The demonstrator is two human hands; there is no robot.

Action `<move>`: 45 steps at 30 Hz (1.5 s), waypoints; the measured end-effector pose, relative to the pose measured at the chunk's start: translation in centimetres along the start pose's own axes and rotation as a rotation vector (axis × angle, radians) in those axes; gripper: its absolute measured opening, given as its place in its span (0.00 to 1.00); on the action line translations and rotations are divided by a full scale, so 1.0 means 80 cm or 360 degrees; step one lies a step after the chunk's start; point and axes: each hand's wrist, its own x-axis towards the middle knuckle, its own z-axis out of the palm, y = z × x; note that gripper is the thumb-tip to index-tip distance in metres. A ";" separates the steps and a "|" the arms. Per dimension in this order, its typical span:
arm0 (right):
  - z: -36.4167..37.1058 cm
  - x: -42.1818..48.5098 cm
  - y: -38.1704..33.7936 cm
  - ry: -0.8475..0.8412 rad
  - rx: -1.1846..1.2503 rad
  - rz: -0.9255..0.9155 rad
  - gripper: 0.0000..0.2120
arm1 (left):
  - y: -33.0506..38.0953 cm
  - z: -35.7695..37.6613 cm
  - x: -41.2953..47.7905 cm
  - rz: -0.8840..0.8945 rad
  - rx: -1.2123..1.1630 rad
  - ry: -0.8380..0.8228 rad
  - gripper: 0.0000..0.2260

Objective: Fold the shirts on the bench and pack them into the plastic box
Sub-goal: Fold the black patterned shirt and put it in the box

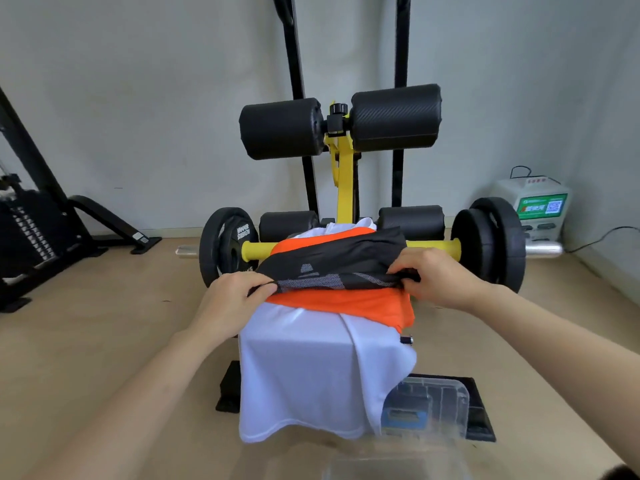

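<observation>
Both hands are on the black shirt (332, 261). The left hand (235, 299) pinches its near-left edge, thumb on top and fingers curled under. The right hand (440, 275) grips the near-right edge. The shirt is dark, with a grey patterned band along the near hem and a small grey logo, and it lies bunched across the top of the pile. Under it is an orange shirt (346, 303), then a white shirt (301, 368) draping down over the near end of the table (229, 389). The clear plastic box (433, 407) sits on the floor at the near right, just beside the table.
</observation>
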 end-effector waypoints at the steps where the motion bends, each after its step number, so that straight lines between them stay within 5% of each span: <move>1: -0.005 -0.003 0.002 0.0073 0.0094 0.0043 0.15 | 0.003 -0.002 0.000 -0.0002 0.0052 -0.0021 0.06; 7: -0.033 -0.030 -0.002 0.0099 0.0830 0.0294 0.07 | 0.042 0.002 0.002 0.0034 0.0255 -0.0024 0.05; 14: -0.013 -0.066 0.048 0.0056 0.0939 0.0707 0.06 | 0.141 0.072 0.018 0.0496 0.0060 -0.0081 0.12; 19: 0.004 -0.076 0.034 -0.0055 0.1032 0.0776 0.21 | 0.192 0.118 0.035 0.0612 0.0069 -0.0082 0.13; 23: 0.031 -0.070 0.027 0.0262 0.0819 0.0693 0.18 | 0.200 0.139 0.046 0.0495 0.0016 -0.0026 0.02; 27: 0.021 -0.057 0.031 0.0393 0.0834 0.0577 0.09 | 0.188 0.146 0.051 0.0364 -0.0302 0.0017 0.04; 33: -0.011 -0.060 0.068 0.0709 0.0928 0.0799 0.04 | 0.192 0.148 0.044 0.0432 -0.0096 -0.0033 0.15; 37: -0.005 -0.071 0.078 0.0361 0.1189 0.0991 0.01 | 0.202 0.152 0.048 0.0461 0.0113 0.0023 0.12; 45: -0.001 -0.062 0.042 -0.0069 0.2078 0.1341 0.18 | 0.209 0.148 0.049 0.0344 -0.0162 0.0064 0.03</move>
